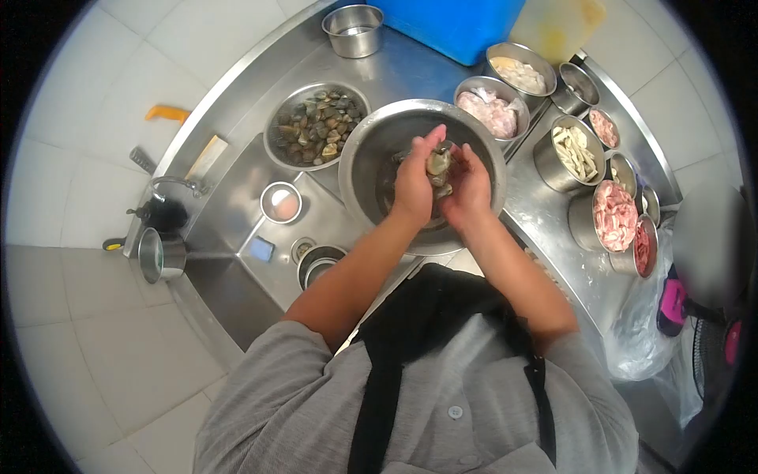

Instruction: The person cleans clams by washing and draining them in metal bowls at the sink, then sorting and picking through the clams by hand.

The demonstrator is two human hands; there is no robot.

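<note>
Over a wide steel bowl point(362, 189), my left hand point(415, 180) and my right hand point(468, 186) are cupped toward each other. Between the palms they hold several clams point(439, 164), greenish grey and wet-looking. The fingers curl around them from both sides, so part of the clams is hidden. The bottom of the bowl is partly covered by my hands. Left of this bowl stands a steel basin point(269, 130) with many brown and grey clams point(317, 125) inside.
A sink point(221, 292) with a blue sponge point(261, 250) and a small strainer point(281, 203) is on the left. Raw meat point(614, 213) and pale strips point(575, 153) fill steel pots at the right. A blue container point(450, 24) stands behind; an empty pot point(353, 31) is beside it.
</note>
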